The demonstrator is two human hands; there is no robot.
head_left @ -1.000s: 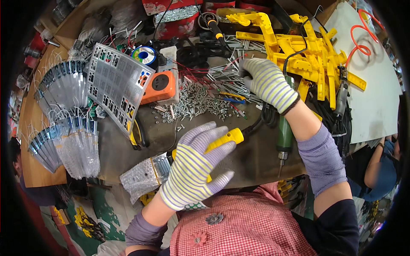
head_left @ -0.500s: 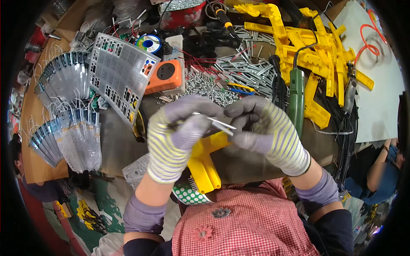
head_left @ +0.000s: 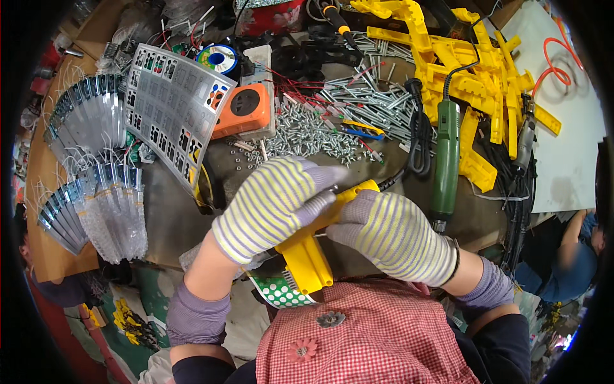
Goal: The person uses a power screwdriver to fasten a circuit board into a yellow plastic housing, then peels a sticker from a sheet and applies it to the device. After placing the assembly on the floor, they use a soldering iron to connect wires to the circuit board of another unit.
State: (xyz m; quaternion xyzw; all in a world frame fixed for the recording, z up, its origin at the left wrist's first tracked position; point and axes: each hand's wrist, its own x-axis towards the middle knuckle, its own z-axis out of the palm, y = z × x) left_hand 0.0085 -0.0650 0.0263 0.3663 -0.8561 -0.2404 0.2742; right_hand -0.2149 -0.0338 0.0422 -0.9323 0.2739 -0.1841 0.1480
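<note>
A yellow plastic tool housing (head_left: 307, 262) lies in front of me, with its lower end near my apron and a row of metal teeth along one side. A black cord (head_left: 391, 181) runs from its upper end. My left hand (head_left: 268, 205), in a striped glove, is above the housing with thumb and fingers pinched. A small metal bolt tip (head_left: 334, 188) shows between them. My right hand (head_left: 396, 237), gloved alike, is curled against the housing's right side, its fingertips partly hidden. A thin silver rod end (head_left: 320, 235) pokes out beside its fingers.
Loose screws (head_left: 307, 134) and long bolts (head_left: 377, 96) are heaped behind my hands. A green electric screwdriver (head_left: 446, 160) lies right, before piled yellow housings (head_left: 473, 77). An orange socket box (head_left: 246, 109), a printed sheet (head_left: 176, 105) and bagged metal strips (head_left: 115, 211) are left.
The two silver bolts held up between my hands have gone down toward the housing. Both hands have lowered and turned, backs upward; my right hand has closed in against the housing.
</note>
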